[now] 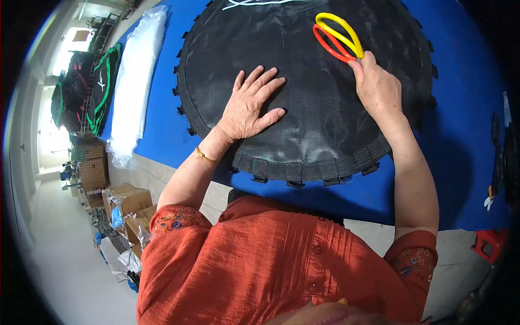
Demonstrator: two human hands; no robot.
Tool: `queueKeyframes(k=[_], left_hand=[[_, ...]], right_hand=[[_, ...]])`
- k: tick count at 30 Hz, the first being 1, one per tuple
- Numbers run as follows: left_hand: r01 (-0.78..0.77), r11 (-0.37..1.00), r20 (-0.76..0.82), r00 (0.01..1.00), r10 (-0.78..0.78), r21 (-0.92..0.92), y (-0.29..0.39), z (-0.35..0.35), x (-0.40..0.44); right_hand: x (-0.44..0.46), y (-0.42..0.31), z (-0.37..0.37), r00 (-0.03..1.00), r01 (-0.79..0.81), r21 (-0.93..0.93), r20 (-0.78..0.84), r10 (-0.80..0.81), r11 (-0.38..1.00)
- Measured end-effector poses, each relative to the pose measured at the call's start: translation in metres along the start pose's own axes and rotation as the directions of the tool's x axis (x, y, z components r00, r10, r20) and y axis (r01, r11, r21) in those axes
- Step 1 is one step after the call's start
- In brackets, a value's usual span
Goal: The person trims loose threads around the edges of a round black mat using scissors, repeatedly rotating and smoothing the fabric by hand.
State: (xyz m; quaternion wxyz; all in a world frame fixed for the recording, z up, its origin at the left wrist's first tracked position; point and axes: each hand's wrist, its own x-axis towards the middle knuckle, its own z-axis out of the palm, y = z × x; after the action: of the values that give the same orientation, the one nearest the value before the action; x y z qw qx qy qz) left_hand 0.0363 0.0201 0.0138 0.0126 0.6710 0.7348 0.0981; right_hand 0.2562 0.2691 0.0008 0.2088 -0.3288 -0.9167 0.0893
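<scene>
A round black mesh mat [309,116] with fabric tabs along its rim lies in front of me, looking like a trampoline mat. My left hand [250,105] rests on it, palm down with fingers spread, and holds nothing. Farther right, my right hand [378,86] is closed around the lower end of a pair of scissors [355,46]. Their yellow and red handle loops point up and left, away from me; the blades are hidden in the hand. Loose threads [352,177] hang at the mat's near edge.
The mat lies on a blue-covered table [460,157]. Clear plastic sheeting [140,76] is at the left, near black bags with green trim [103,89]. Cardboard boxes [130,201] stand on the floor to the left, a red stool [487,245] at the right. White strands [265,3] lie at the mat's far side.
</scene>
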Motion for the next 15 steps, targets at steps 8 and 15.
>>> queueKeyframes(k=[8, 15], left_hand=[[0.002, 1.0, 0.018, 1.0, -0.002, -0.01, 0.0015, -0.0034, -0.0001], [-0.001, 1.0, -0.008, 1.0, 0.001, -0.016, 0.0032, -0.003, 0.0021]], right_hand=[[-0.003, -0.0044, -0.0047, 1.0, 0.005, -0.02, -0.008, -0.005, 1.0], [-0.0036, -0.0063, -0.0104, 1.0, -0.007, 0.04, 0.0, 0.007, 0.999]])
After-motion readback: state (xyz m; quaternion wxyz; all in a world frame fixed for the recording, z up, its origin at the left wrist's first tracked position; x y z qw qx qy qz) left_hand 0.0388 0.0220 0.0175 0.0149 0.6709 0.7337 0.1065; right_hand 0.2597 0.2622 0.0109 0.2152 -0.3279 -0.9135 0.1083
